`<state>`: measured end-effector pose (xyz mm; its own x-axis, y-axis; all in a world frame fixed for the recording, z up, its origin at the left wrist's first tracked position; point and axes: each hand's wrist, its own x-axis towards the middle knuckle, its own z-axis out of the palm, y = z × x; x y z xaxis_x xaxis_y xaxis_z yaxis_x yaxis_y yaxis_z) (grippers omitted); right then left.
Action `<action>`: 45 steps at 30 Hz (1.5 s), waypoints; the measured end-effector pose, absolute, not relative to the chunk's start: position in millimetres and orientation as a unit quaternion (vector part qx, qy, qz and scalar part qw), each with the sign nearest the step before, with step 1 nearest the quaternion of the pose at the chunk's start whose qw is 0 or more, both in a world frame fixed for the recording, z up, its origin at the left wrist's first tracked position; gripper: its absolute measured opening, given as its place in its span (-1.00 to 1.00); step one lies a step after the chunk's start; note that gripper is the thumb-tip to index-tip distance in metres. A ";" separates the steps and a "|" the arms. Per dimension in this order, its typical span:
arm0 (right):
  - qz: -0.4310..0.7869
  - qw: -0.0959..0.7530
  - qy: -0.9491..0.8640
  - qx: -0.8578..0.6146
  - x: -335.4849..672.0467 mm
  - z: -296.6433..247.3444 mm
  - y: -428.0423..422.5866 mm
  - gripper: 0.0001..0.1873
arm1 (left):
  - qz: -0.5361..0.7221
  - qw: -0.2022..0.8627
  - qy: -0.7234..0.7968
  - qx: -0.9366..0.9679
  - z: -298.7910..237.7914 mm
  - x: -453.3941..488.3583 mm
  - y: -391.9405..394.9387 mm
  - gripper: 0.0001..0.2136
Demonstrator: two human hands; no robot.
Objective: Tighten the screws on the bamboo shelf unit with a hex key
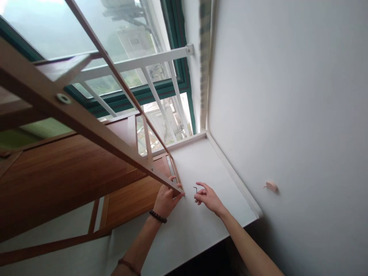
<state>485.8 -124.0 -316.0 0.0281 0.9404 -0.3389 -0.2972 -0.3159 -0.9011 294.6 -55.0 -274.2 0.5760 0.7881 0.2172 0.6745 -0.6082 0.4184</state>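
Observation:
A small L-shaped hex key (196, 188) is pinched between the thumb and fingers of my right hand (207, 197), its bent end sticking up. My left hand (166, 199) grips the near end of a long wooden rail (109, 142), with the thumb at the tip and fingers round the far side. That rail belongs to a brown wooden frame with a second thin rail (138, 101) running beside it. A gap separates the hex key from the rail's end. What lies under my left fingers is partly hidden.
The frame leans across brown wooden panels (71, 165) on a white ledge (198, 226). Behind stand a white window railing (149, 59) and a green-framed window (172, 23). On the white wall (287, 96) at right is a small pinkish hook (271, 186).

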 end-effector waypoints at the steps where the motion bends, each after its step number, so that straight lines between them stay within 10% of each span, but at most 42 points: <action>1: 0.633 0.494 -0.311 -0.508 485.5 -317.6 -121.1 -0.50 | 0.198 0.160 0.416 0.873 -275.3 294.9 -55.4 -0.82; 16: 0.614 0.495 -0.366 -0.494 514.4 -248.2 -72.6 -0.61 | 0.242 0.394 0.543 0.701 -214.8 304.3 -78.7 -0.68; 26: 0.600 0.526 -0.458 -0.392 515.4 -116.6 -75.5 -0.74 | 0.566 0.155 0.549 0.595 -119.6 321.1 -116.6 -0.77; 32: 0.577 0.541 -0.479 -0.382 514.8 -95.2 -82.6 -0.76 | 0.490 0.163 0.602 0.608 -103.9 338.1 -108.7 -0.15; 45: 0.553 0.529 -0.531 -0.364 510.9 -91.2 -67.5 -0.78 | 0.445 0.014 0.645 0.622 -101.5 347.6 -89.0 -0.39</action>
<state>510.9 -67.5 -91.2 -0.1766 0.9713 0.1595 -0.1985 0.1236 -0.9723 347.6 -89.0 -101.5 -0.2268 0.8136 0.5353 0.7892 -0.1686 0.5906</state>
